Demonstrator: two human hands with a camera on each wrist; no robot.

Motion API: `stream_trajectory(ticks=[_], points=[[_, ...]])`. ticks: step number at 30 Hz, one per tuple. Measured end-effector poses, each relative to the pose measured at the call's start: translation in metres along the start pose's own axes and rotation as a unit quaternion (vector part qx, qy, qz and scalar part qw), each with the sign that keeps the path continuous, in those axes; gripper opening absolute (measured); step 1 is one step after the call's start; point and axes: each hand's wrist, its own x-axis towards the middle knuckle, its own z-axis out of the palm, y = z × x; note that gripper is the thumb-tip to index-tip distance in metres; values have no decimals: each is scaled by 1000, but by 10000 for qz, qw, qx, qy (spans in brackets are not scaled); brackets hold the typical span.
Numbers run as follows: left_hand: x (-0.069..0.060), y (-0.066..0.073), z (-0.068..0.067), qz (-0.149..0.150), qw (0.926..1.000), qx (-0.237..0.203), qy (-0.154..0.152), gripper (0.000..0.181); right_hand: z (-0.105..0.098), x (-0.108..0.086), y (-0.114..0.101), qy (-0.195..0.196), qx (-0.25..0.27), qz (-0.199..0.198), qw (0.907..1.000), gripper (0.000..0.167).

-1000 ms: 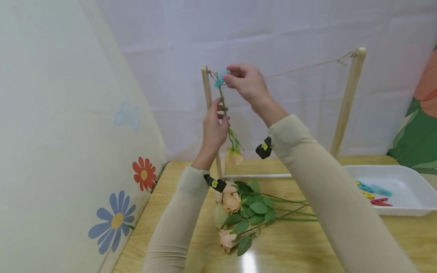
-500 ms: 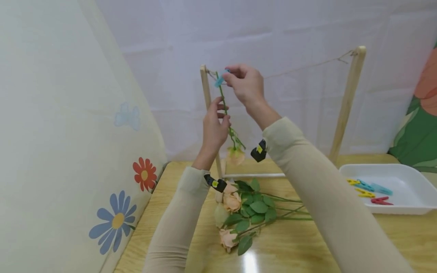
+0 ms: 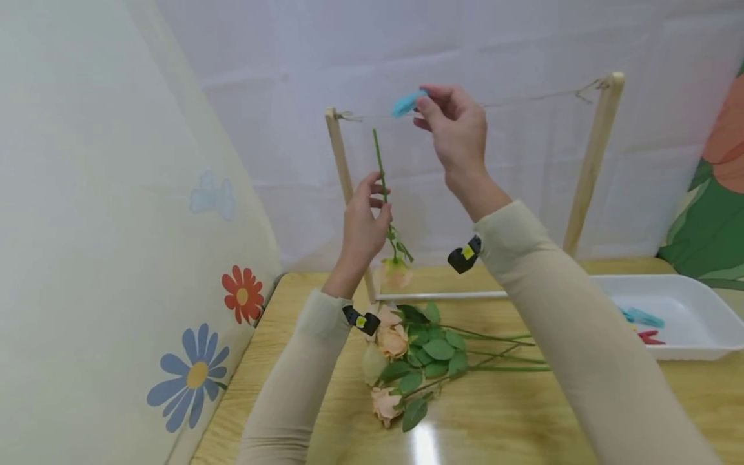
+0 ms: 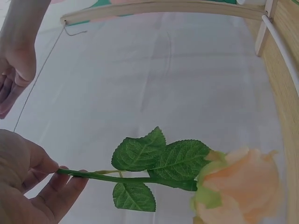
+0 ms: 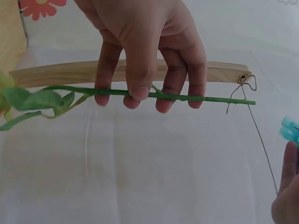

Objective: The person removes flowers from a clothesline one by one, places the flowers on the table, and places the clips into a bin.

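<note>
My left hand pinches the green stem of a peach rose, which hangs head down with its cut end pointing up. In the right wrist view the thumb and fingertips lie along the stem. Up and to the right, my right hand holds a light blue clothespin between thumb and fingers, close to the string. The clothespin is apart from the stem. This string runs between the posts of a wooden frame; whether the clothespin touches it I cannot tell.
Several peach roses with green leaves lie on the wooden table below the hands. A white tray with blue and red clothespins stands at the right, partly behind the right sleeve. A painted wall borders the left side.
My right hand has moved up and right, taking the clothespin off the stem and string near the left post. The left hand still holds the rose, its stem end now free of the string.
</note>
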Motion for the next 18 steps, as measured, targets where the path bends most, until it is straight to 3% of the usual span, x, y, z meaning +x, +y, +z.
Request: stream_trajectory(ticks=[4,9,13,18], points=[[-4,3,-1,84,9999,53,-91,53,-14,-5,-1,-351,-52,-57,9994,24],[-9,8,-5,206,9993,217,-245,56,-33,-13,-2,-1175,-680,-169,9906,31],[-15,12,-9,278,9969,454,-578,58,-53,-18,-2,-1581,-1016,-234,9819,36],[-22,17,-11,383,9919,680,-998,62,-82,-22,0,-1793,-947,-242,9789,37]])
